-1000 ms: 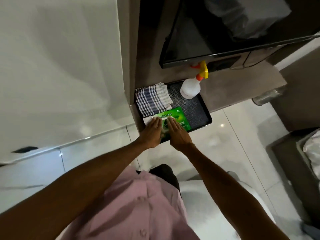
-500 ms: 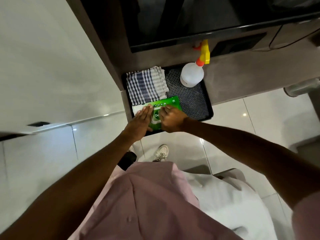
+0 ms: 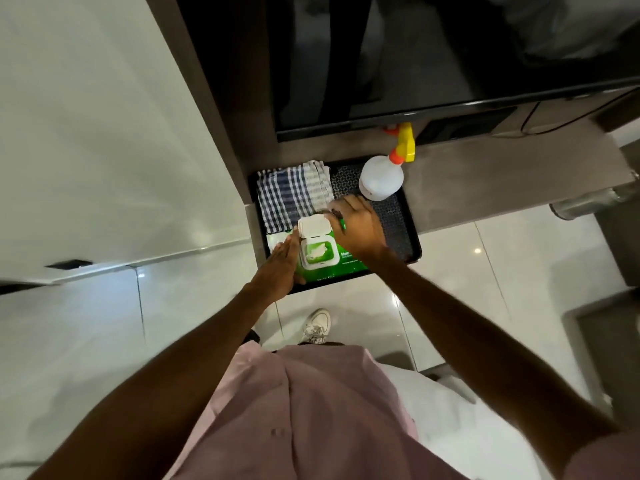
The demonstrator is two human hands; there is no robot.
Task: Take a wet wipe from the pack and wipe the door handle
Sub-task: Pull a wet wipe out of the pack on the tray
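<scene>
A green wet wipe pack (image 3: pixel 346 263) lies at the front of a black tray (image 3: pixel 410 244). Its white flip lid (image 3: pixel 313 228) stands open, and a white wipe (image 3: pixel 317 252) shows in the opening. My left hand (image 3: pixel 282 265) lies flat against the pack's left side and steadies it. My right hand (image 3: pixel 360 226) rests over the pack's far right part, with its fingertips on the edge of the raised lid. No door handle is clearly in view; a dark slot (image 3: pixel 67 264) sits in the white panel at the left.
A blue checked cloth (image 3: pixel 294 195) and a white spray bottle (image 3: pixel 381 178) with a yellow-orange trigger lie on the tray. A dark screen (image 3: pixel 415 57) hangs above the brown shelf. Glossy white floor tiles and my shoe (image 3: pixel 317 327) are below.
The pack's lid, shut before, has been flipped up by my right hand. My left hand has stayed pressed on the pack's left side. The camera has come closer.
</scene>
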